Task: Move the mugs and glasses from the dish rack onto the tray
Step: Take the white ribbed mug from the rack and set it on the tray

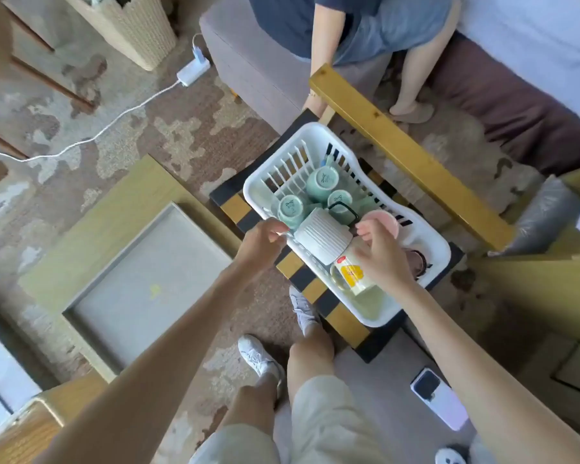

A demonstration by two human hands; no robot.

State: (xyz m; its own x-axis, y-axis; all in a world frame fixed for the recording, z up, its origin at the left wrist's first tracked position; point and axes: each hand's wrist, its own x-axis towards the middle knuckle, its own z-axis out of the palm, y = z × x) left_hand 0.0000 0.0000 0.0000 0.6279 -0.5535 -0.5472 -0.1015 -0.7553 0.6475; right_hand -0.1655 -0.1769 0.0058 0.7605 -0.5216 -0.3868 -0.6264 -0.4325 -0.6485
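Observation:
The white dish rack [426, 241] stands on a black-and-yellow striped stool. It holds three upturned mint-green mugs [320, 184], a white ribbed mug [320, 237] lying on its side, a pink cup [387, 219], a glass mug with a yellow label [350, 274] and a dark glass [416, 264]. My left hand [265, 242] is at the rack's near-left rim, its fingers pinched right beside the white mug's end; what they grip is unclear. Fingers spread, my right hand [382, 257] hovers over the glass mug. The grey tray [141, 279] lies empty to the left.
The tray rests on a low pale wooden table [91, 229]. Another person sits on a bench beyond the rack, one hand on a yellow wooden beam [409, 152]. A phone [439, 400] lies on the seat by my right leg. A white charger cable [114, 125] crosses the carpet.

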